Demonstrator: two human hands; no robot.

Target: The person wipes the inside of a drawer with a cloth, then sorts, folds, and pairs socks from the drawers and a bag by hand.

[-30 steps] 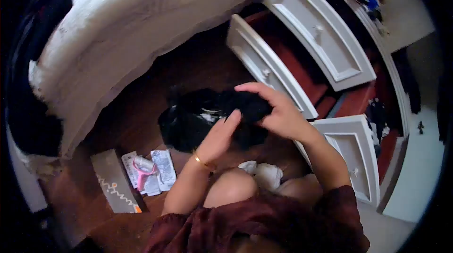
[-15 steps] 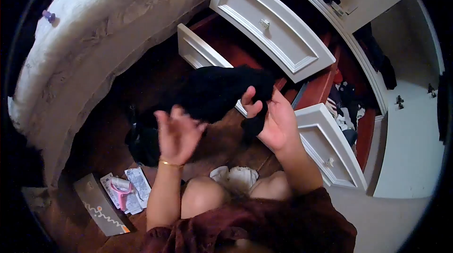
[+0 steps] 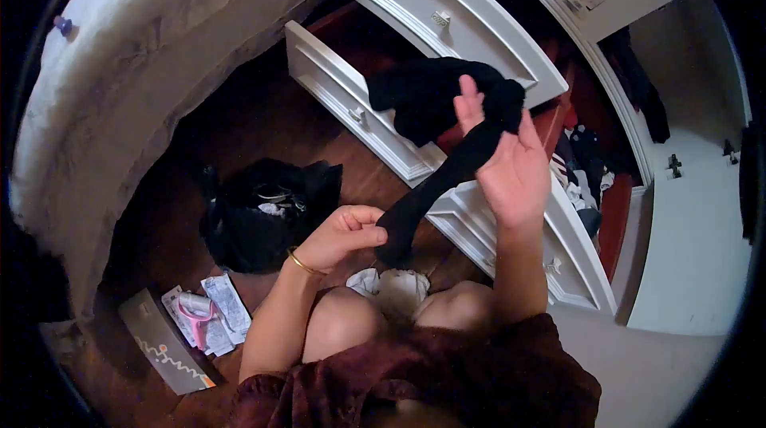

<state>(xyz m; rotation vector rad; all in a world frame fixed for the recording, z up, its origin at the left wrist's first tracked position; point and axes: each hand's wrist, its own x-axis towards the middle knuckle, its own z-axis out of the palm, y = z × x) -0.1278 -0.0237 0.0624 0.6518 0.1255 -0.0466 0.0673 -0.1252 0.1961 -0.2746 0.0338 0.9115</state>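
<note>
black garment (image 3: 447, 177) held up in front of open white drawers (image 3: 407, 9). left hand (image 3: 343, 236) pinches its lower end, thumb against fingers; right hand (image 3: 517, 177) spread, cloth running across the fingers. black bag (image 3: 231, 238) on wooden floor (image 3: 355, 161), near left hand.

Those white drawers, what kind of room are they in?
Probably a bedroom: the white drawers stand open, clothes lie in one, and nearby is what looks like a pale-covered bed.
</note>
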